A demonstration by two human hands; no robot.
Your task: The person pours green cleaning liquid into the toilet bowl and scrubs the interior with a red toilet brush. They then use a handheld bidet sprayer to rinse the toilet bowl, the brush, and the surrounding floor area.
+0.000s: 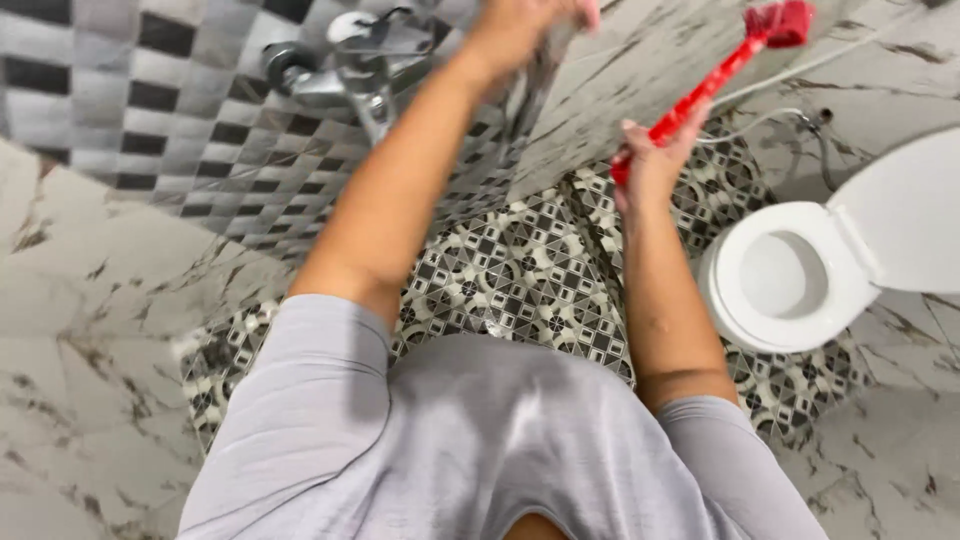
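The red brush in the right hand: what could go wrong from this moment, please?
1. The right hand grips the red brush low on its handle, head raised near the marble wall; it may knock the wall or drip.
2. The left hand reaches up by the chrome tap; an accidental bump could start water.
3. The patterned floor looks glossy, possibly slippery.

Marbled white walls point(90, 330) meet a checkered grey tile panel point(150, 90). Patterned black-and-white floor tiles point(520, 270) surround a white toilet point(800, 280), lid raised.
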